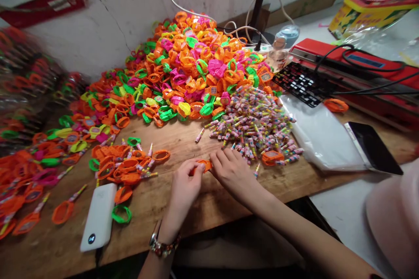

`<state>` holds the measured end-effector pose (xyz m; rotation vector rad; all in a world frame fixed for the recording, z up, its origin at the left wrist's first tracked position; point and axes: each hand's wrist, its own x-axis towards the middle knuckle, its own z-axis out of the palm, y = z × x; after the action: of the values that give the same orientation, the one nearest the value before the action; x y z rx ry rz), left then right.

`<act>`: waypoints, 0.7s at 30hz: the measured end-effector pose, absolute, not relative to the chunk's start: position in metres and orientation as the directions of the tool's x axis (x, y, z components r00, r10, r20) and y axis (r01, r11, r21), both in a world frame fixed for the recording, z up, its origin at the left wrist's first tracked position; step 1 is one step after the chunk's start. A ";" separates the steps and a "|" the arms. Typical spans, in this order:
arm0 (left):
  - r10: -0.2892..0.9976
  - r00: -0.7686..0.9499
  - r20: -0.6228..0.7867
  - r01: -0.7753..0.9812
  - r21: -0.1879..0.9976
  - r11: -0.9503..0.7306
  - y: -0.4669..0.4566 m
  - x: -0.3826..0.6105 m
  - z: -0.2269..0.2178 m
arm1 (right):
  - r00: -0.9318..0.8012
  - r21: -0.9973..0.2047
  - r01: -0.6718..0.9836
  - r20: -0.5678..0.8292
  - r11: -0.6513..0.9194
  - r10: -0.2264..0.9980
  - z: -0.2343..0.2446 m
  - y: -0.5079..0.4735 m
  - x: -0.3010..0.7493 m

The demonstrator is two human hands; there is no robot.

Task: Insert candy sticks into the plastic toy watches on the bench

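An orange plastic toy watch [205, 165] is held just above the front part of the wooden table. My left hand [188, 181] pinches it between thumb and fingers from the left. My right hand [231, 170] is closed at its right end; whether a small stick is also in those fingers is hidden. Beyond my right hand lies a heap of short pastel-patterned sticks with pointed tips [258, 117]. To the left of my left hand is a small pile of orange toy watches with sticks [126, 163]. A lone orange toy watch [273, 158] rests near the stick heap.
A large pile of colourful toy watches [196, 65] stands against the wall. A white power bank [99, 218] lies at the front left. Clear plastic bags [324, 139], a phone [373, 146] and a red sealing machine [360, 69] are on the right. Bagged goods [26, 83] are at left.
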<state>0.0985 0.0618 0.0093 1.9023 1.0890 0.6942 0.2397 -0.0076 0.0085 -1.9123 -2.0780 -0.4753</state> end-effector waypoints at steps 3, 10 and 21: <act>0.875 0.477 0.078 0.431 0.847 -0.311 0.062 0.098 0.008 | -0.114 0.100 0.992 0.426 0.078 0.898 0.010 -0.009 0.239; 0.871 0.475 0.124 0.449 0.817 -0.361 0.059 0.097 0.007 | -0.217 0.072 0.976 0.449 0.207 0.867 -0.001 -0.009 0.234; 0.865 0.242 0.440 0.929 0.153 -0.338 0.091 0.053 0.035 | -0.126 -0.234 0.955 0.228 0.180 0.965 -0.017 0.088 0.258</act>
<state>0.0531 0.0914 0.0353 2.5818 1.8787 0.7541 0.2583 0.0877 -0.0168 -1.8239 -2.1370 0.0438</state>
